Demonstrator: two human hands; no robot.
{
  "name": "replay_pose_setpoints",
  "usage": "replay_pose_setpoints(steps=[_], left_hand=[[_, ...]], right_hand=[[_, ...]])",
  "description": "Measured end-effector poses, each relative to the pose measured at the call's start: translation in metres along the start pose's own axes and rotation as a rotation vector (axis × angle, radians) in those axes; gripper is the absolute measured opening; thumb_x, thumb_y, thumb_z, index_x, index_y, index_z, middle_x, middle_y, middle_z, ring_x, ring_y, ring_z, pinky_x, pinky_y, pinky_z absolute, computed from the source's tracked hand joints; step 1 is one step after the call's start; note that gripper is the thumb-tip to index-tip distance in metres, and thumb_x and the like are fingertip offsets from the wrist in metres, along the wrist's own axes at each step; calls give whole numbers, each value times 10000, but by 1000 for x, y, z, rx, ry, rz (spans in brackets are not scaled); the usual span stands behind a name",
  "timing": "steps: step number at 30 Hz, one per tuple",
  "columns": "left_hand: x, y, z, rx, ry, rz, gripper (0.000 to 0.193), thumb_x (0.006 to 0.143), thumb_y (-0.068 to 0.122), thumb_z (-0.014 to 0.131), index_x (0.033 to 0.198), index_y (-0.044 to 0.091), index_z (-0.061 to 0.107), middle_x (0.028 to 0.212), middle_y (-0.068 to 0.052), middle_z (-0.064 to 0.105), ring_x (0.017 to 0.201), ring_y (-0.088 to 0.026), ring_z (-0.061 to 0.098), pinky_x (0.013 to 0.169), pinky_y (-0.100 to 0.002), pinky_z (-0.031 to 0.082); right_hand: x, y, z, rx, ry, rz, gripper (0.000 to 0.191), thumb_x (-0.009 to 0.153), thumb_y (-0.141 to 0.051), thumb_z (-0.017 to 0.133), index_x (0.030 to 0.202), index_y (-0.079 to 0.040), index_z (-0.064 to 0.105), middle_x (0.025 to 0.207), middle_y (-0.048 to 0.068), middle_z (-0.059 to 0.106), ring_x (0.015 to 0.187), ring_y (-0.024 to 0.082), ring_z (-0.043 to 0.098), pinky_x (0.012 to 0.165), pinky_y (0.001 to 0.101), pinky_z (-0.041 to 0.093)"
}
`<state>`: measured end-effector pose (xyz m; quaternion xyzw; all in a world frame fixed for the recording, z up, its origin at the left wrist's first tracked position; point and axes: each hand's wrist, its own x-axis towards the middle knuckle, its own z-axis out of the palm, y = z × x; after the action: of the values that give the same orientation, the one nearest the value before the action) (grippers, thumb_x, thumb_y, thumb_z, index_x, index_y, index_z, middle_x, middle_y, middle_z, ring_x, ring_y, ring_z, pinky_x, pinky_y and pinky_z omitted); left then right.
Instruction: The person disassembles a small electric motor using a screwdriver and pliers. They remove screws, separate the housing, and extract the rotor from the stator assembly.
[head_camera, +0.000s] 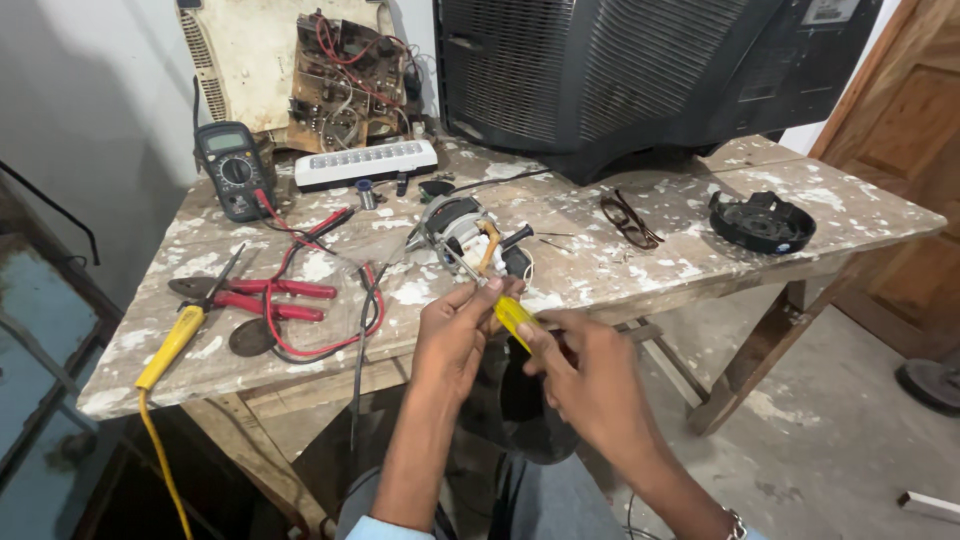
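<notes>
Nearest to us, our right hand (590, 375) is closing its fingers around the translucent yellow handle of a slim screwdriver (512, 315), gripping it low so the shaft is angling up and away toward the work. Just beside it, our left hand (455, 335) is pinching narrowly at the thin metal shaft near its tip, seemingly guiding the point; whether it is also holding a small part there, we cannot tell. The tip is meeting the small grey-and-white electric motor with copper windings and loose wires (468, 238), which is sitting near the front edge of the paint-spattered wooden table (600, 265), close enough for both hands to reach. To the left, red-handled pliers (262, 295) and a yellow-handled soldering iron with a yellow cord (170, 345) are lying within easy reach. Farther back, a dark digital multimeter with red leads (233, 170) is leaning against the wall, a white oblong lamp (365, 163) is lying flat, and dark-framed spectacles (628, 218) are resting beside a round black plastic cover (762, 222). Behind them, a bare circuit board (345, 80) and a large black television casing (640, 70) are standing.
</notes>
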<state>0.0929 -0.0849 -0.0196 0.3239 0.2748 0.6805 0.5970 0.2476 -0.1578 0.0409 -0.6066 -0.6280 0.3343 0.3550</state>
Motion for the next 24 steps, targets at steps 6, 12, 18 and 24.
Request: replay_pose_setpoints(steps=[6, 12, 18, 24], left_hand=[[0, -5, 2, 81, -4, -9, 306, 946, 122, 705, 1114, -133, 701, 1068, -187, 765, 937, -218, 730, 824, -306, 576], [1, -5, -3, 48, 5, -30, 302, 921, 108, 689, 1127, -112, 700, 1083, -180, 770, 968, -202, 748, 824, -278, 587], [-3, -6, 0, 28, -13, -24, 297, 968, 118, 682, 1126, -133, 701, 1089, -188, 745, 954, -215, 719, 817, -281, 578], [-3, -4, 1, 15, -20, -4, 285, 944, 109, 669, 1099, -129, 693, 1088, -202, 759, 945, -225, 738, 827, -306, 598]], right_hand=[[-2, 10, 3, -193, 425, -954, 301, 942, -203, 746, 1180, -19, 721, 933, 164, 723, 736, 188, 663, 598, 293, 533], [9, 9, -6, 142, -11, -86, 325, 955, -221, 666, 1219, -32, 696, 765, 144, 767, 518, 179, 649, 469, 338, 512], [-8, 9, 1, -203, 405, -717, 292, 941, -218, 741, 1182, -54, 720, 875, 145, 739, 669, 179, 683, 598, 292, 528], [-4, 5, -7, -81, 233, -299, 387, 934, -228, 744, 1282, -65, 699, 794, 129, 762, 600, 198, 717, 555, 331, 536]])
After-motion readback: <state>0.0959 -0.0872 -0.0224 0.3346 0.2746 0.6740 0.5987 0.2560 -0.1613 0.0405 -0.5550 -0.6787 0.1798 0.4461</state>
